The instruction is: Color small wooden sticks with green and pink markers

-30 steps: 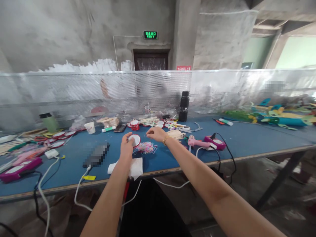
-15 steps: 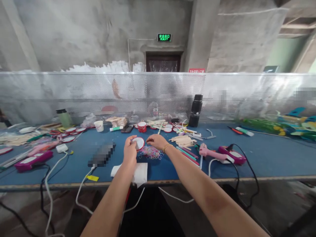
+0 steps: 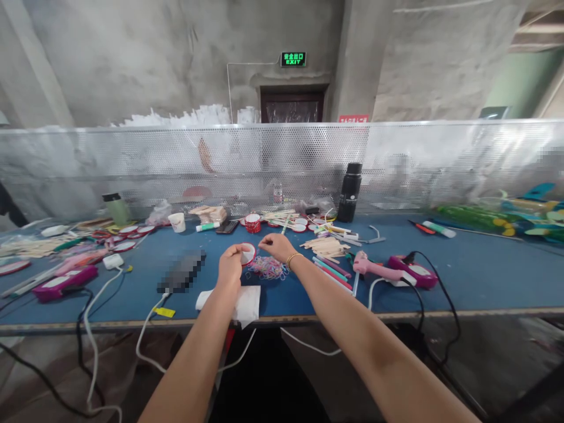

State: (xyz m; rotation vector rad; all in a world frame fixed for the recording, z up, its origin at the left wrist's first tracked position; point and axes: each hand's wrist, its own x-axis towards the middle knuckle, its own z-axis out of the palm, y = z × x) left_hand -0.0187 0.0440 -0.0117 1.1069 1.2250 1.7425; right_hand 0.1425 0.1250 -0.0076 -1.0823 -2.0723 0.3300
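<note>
So — L hand (image 3: 230,267) holds red-rimmed disc (image 3: 249,255) — R hand (image 3: 277,246) nr loops (image 3: 268,268).

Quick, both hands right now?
Left hand: closed on a red-rimmed white disc.
Right hand: pinched near the coloured bands; whether it holds anything cannot be told.

Black bottle (image 3: 349,192) near perforated metal screen (image 3: 163,155)

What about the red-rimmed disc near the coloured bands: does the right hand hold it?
No, the left hand holds the red-rimmed disc, and the right hand is apart from it.
</note>
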